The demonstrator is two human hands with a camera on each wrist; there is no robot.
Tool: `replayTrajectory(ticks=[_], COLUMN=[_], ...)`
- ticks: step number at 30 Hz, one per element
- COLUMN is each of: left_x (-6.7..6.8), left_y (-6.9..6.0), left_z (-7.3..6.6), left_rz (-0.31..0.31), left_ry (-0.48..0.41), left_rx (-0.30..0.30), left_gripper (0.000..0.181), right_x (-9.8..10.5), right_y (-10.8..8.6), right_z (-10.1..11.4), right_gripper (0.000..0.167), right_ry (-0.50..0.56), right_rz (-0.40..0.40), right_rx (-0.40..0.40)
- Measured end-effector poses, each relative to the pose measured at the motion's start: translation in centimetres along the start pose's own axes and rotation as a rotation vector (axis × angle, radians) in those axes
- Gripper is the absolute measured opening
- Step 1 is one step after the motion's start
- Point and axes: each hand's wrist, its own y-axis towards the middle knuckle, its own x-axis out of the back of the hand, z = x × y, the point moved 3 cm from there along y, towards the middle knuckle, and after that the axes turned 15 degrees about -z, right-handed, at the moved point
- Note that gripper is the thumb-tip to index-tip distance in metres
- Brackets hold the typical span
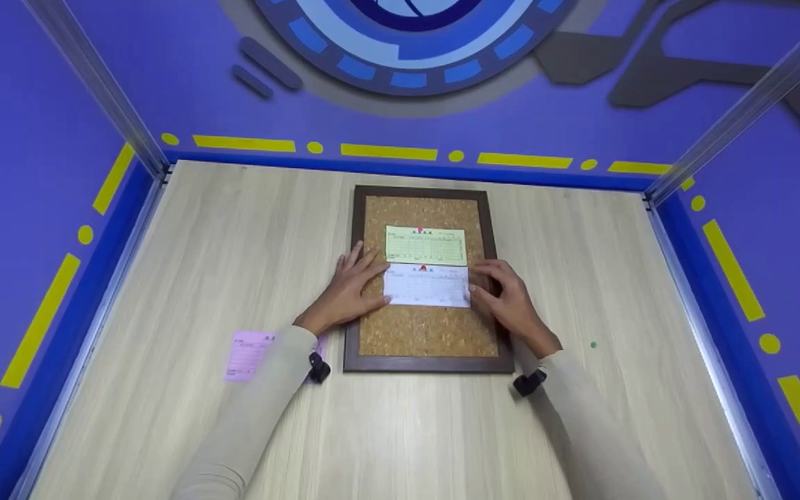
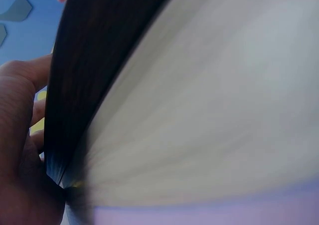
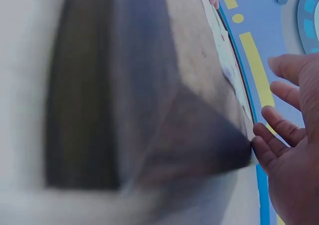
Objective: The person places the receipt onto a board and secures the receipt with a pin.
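A framed corkboard lies on the table, with a pale green printed slip above a white printed slip. One red pushpin sits at the green slip's top edge, another red pushpin at the white slip's top edge. My left hand spreads over the board's left side, thumb and fingertip at the white slip's left corners. At its right edge, the thumb and forefinger of my right hand touch near the slip. In the right wrist view the fingers are loosely extended.
A pink printed slip lies left of the board, partly covered by the left sleeve. A small green round item rests on the table at right. Blue panels stand around the table's back and sides.
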Motion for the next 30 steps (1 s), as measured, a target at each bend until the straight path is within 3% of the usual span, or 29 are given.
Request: replayTrajectory(ticks=[13,30], left_x=[0.1,0.0], left_y=[0.0,0.1], left_z=[0.0,-0.2], left_rz=[-0.005,-0.023], left_ry=[-0.007,-0.001], left_rx=[-0.016,-0.034], left_gripper=[0.072,0.072], right_x=[1.6,2.9], right_y=[-1.7,-2.5], right_z=[-1.2,-3.3], right_gripper=[0.057,0.07], right_ry=[-0.03,-0.069], right_rz=[0.066,0.036], right_rx=[-0.083,-0.155])
